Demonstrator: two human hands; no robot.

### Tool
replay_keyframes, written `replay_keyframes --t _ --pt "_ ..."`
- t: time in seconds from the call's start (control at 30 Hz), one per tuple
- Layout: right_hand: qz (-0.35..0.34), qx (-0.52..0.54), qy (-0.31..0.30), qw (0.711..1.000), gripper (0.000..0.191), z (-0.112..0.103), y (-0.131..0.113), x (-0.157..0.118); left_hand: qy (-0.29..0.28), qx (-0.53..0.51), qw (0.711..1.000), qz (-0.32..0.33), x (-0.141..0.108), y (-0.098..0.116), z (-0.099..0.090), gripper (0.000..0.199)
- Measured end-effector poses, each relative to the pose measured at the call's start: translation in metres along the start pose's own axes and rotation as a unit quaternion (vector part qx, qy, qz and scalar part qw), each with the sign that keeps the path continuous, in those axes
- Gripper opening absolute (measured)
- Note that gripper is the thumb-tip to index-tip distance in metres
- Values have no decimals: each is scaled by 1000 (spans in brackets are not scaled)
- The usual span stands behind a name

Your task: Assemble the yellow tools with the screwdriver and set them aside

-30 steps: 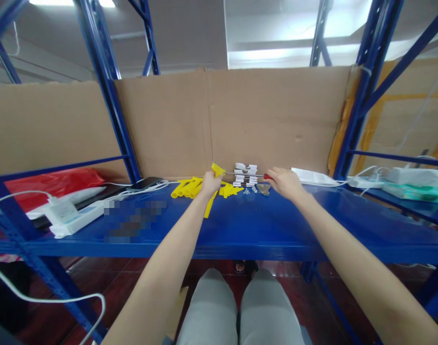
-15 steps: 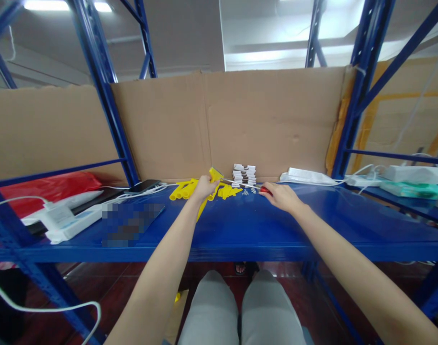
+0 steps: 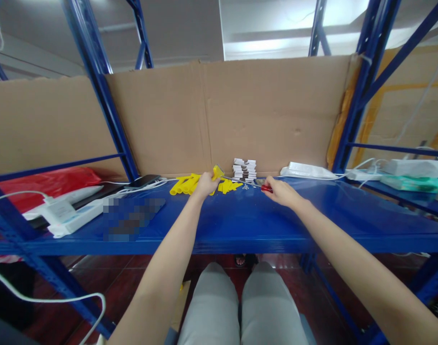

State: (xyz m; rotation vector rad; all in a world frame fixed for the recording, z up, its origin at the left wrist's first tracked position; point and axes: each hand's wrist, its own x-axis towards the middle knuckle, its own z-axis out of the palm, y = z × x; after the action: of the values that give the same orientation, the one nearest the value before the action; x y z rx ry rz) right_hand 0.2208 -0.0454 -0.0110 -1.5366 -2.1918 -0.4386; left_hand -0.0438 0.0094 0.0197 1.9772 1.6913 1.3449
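Observation:
My left hand is closed around a yellow plastic scraper, whose wide head sticks out past the fingers; its handle is mostly hidden. In my right hand is a screwdriver with a red handle. Its thin metal shaft points left, with the tip at or close to the scraper's head; contact is too small to tell. Yellow tube-like handles lie left of my left hand. Between the hands are small yellow plastic pieces and tiny metal parts, perhaps screws.
Small white packets stand stacked against the cardboard panel at the back. A power strip, cables and a dark phone-like object lie left on the blue shelf. A white package lies right.
The scraper has been turned, so its handle no longer hangs visibly below my left hand. My right hand has tilted slightly, showing more of the red handle. The view has shifted a little.

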Motion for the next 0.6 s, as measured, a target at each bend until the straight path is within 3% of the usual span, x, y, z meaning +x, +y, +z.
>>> replay_keyframes --t 0.17,0.3,0.43,0.6 --pt "7 -36 -27 999 18 0 -4 0 -40 23 999 -17 2 2 -2 8" --pt "16 -13 -46 999 22 0 -7 1 -45 -8 999 -30 3 5 -2 12" --pt "20 34 -41 998 17 2 -5 2 -48 -11 996 -71 0 11 -1 10" --pt "34 15 -38 999 9 1 3 1 -100 -56 988 -104 -3 14 5 15"
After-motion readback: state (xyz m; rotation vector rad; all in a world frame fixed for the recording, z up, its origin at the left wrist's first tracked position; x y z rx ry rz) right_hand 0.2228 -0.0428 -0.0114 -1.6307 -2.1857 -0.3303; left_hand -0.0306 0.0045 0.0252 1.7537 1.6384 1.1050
